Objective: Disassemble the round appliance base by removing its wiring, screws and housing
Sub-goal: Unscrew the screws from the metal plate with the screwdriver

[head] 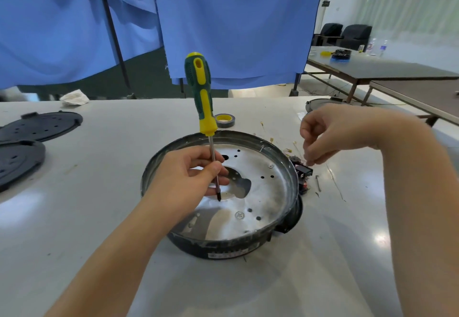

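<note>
The round appliance base [263,192] sits in the middle of the white table, a dark housing with a shiny metal plate inside, full of holes and a few screws [239,215]. My left hand [191,177] pinches the metal shaft of a green-and-yellow screwdriver [202,98], which stands upright, tip down over the plate near its centre opening. My right hand [330,135] hovers just past the base's right rim, fingertips pinched together above a small black and red electrical part [303,172] with wires. Whether the fingers hold something tiny is not visible.
Two black perforated round covers [37,125] lie at the left. A roll of tape [224,120] sits behind the base. Loose wire bits and screws [318,182] are scattered to the right. Blue curtains hang behind; another table [385,68] stands far right.
</note>
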Motion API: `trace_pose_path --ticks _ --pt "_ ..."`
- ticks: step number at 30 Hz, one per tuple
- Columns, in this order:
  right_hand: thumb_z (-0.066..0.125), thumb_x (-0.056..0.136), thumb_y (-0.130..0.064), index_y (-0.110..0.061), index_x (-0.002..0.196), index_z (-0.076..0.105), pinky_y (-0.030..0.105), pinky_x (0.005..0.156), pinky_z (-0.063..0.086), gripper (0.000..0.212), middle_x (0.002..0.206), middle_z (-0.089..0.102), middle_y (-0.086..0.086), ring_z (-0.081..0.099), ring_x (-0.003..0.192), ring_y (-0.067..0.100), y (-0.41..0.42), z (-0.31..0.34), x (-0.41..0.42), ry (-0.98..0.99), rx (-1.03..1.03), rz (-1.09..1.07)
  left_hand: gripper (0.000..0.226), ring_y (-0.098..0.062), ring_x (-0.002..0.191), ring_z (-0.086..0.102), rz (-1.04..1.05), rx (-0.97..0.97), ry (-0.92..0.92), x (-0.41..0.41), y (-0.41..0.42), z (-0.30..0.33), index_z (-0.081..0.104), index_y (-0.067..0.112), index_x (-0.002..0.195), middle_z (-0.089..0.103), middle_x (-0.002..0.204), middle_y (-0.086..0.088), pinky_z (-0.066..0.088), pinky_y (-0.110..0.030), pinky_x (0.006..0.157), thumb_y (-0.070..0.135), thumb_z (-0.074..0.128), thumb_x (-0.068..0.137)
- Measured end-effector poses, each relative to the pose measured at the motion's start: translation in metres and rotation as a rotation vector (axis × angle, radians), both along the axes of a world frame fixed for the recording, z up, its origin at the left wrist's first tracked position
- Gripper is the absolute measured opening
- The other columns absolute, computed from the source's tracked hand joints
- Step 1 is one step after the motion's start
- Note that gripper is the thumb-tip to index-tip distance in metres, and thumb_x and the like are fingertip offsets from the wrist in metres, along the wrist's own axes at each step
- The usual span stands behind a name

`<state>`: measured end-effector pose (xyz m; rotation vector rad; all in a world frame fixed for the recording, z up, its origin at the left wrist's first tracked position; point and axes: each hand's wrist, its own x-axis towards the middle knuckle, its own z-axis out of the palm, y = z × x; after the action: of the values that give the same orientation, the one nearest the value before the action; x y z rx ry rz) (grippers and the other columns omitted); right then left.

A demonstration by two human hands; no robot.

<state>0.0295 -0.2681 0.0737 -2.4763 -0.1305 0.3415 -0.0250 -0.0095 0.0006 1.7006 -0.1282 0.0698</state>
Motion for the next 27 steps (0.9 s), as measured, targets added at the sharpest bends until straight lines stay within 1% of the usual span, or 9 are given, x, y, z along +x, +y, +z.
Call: trace_pose_path --ticks 5,11,13,16,19,21,23,25,27 --pt "0.075 0.072 0.004 -0.009 0.082 0.055 0.039 0.084 0.058 0.026 0.079 0.075 0.014 0.074 0.078 0.025 -0.014 -0.015 0.014 0.105 -0.087 -0.100 0.016 -0.016 0.069 0.073 -0.060 0.025 0.008 -0.002 0.000 0.002 0.068 0.012 0.088 0.074 0.076 -0.003 0.056 -0.019 0.056 0.000 0.058 0.091" --pt "0.072 0.071 0.006 -0.009 0.080 0.056 0.028 0.067 0.060 0.024 0.069 0.074 0.009 0.072 0.063 0.015 -0.019 -0.045 0.031 0.186 -0.242 -0.143 0.017 -0.017 0.070 0.073 -0.068 0.029 0.005 -0.002 0.000 0.002 0.068 0.012 0.088 0.074 0.077 -0.003 0.056 -0.020 0.057 -0.001 0.058 0.091" --pt "0.070 0.072 0.007 -0.008 0.080 0.056 0.028 0.067 0.060 0.022 0.072 0.074 0.010 0.073 0.067 0.016 -0.021 -0.053 0.035 0.235 -0.260 -0.142 0.017 -0.017 0.070 0.073 -0.075 0.031 0.004 -0.002 0.000 0.002 0.068 0.011 0.088 0.074 0.077 -0.004 0.056 -0.019 0.056 -0.002 0.058 0.091" --pt "0.071 0.073 0.007 -0.006 0.081 0.055 0.032 0.074 0.060 0.022 0.079 0.075 0.013 0.074 0.077 0.020 -0.022 -0.060 0.037 0.300 -0.231 -0.138 0.015 -0.017 0.070 0.073 -0.083 0.040 0.001 -0.003 0.000 0.002 0.068 0.010 0.090 0.074 0.077 -0.004 0.056 -0.020 0.057 -0.002 0.058 0.090" --pt "0.073 0.073 0.005 -0.007 0.085 0.056 0.030 0.071 0.060 0.024 0.082 0.075 0.014 0.074 0.079 0.021 -0.020 -0.060 0.037 0.331 -0.190 -0.130 0.014 -0.018 0.071 0.073 -0.087 0.040 0.003 -0.003 0.000 0.001 0.068 0.009 0.090 0.074 0.077 -0.004 0.058 -0.022 0.059 -0.001 0.058 0.091" --pt "0.073 0.075 0.003 -0.006 0.087 0.058 0.028 0.066 0.059 0.022 0.080 0.075 0.012 0.074 0.077 0.019 -0.019 -0.054 0.036 0.317 -0.187 -0.134 0.014 -0.018 0.071 0.073 -0.086 0.037 0.005 -0.003 0.000 0.002 0.068 0.009 0.090 0.074 0.077 -0.004 0.058 -0.023 0.060 -0.001 0.058 0.091" --pt "0.073 0.077 0.001 -0.006 0.089 0.060 0.025 0.059 0.057 0.020 0.074 0.075 0.009 0.074 0.071 0.017 -0.017 -0.045 0.032 0.260 -0.189 -0.155 0.014 -0.019 0.071 0.073 -0.087 0.031 0.006 -0.003 0.000 0.002 0.068 0.009 0.090 0.074 0.077 -0.004 0.058 -0.024 0.060 0.000 0.058 0.091" --pt "0.075 0.078 -0.003 -0.007 0.091 0.062 0.023 0.055 0.055 0.018 0.073 0.075 0.007 0.073 0.066 0.014 -0.016 -0.033 0.027 0.160 -0.180 -0.166 0.013 -0.019 0.071 0.074 -0.092 0.016 0.010 -0.003 0.001 0.002 0.068 0.009 0.090 0.074 0.077 -0.005 0.059 -0.024 0.060 0.000 0.059 0.091" --pt "0.074 0.081 -0.009 -0.008 0.093 0.063 0.020 0.053 0.054 0.016 0.080 0.074 0.007 0.072 0.064 0.012 -0.009 -0.021 0.022 0.006 -0.111 -0.138 0.013 -0.020 0.072 0.074 -0.101 0.003 0.013 -0.002 0.001 0.002 0.068 0.009 0.091 0.074 0.077 -0.005 0.059 -0.025 0.061 0.000 0.059 0.091"
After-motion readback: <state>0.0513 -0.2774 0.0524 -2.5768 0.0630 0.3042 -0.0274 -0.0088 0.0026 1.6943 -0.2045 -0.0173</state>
